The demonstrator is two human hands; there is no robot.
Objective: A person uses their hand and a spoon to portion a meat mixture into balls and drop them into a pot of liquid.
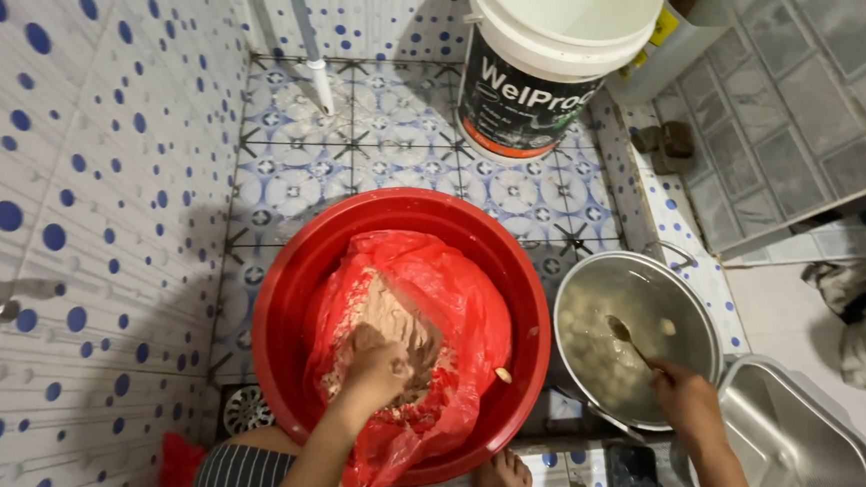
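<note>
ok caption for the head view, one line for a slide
Left hand sunk in pinkish paste in a red bag lining a red basin; right hand holds a spoon over a metal pot.

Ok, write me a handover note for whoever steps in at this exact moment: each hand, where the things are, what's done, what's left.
Left hand: buried in the pinkish paste, closed around a lump of it, inside the red bag lining the red basin.
Right hand: holds the spoon, its bowl over the pot.
Pot sits right of the basin, holding cloudy liquid with many pale balls already in it.
Done: a good number of balls appear formed.
Left: a large mass of paste remains in the bag.
A steel tub lies beside the pot; a white bucket stands beyond the basin.
</note>
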